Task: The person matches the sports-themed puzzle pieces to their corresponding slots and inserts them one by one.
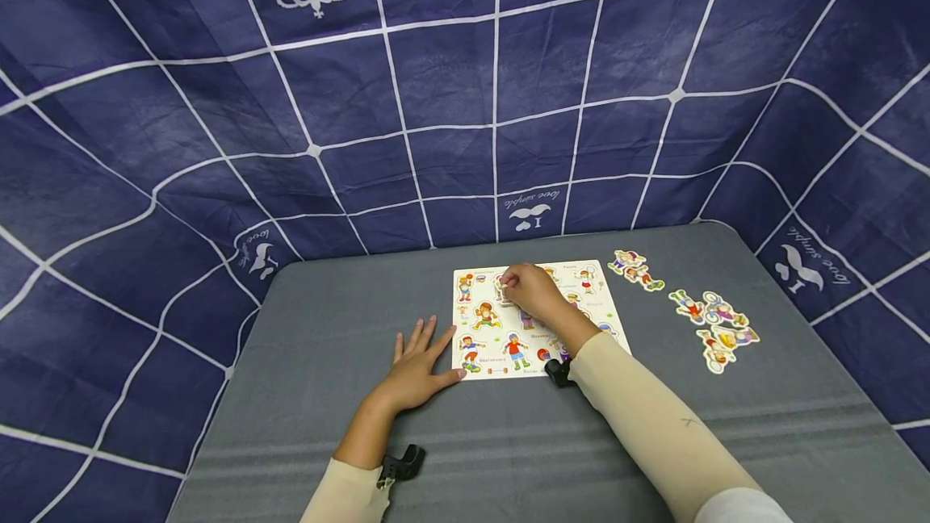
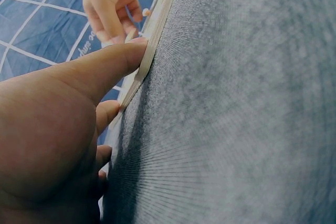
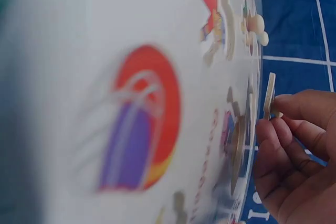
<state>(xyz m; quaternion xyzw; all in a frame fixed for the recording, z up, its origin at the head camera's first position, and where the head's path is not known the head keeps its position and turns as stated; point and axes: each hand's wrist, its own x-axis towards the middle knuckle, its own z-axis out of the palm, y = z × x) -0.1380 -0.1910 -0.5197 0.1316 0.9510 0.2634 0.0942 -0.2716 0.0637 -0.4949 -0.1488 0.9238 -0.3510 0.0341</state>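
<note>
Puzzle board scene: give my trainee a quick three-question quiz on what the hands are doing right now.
1. True or false: the left hand lies flat on the grey table, fingertips at the puzzle board edge.
2. What does the right hand pinch? A) a puzzle piece B) a pen C) the cloth
3. Where do the loose cut-out pieces lie relative to the board?

Key: 1 true; 2 A; 3 on the table, to the board's right.

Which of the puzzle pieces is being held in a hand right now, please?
The piece over the upper part of the puzzle board, pinched in the right hand. The other loose pieces lie untouched on the grey table, right of the board.
</note>
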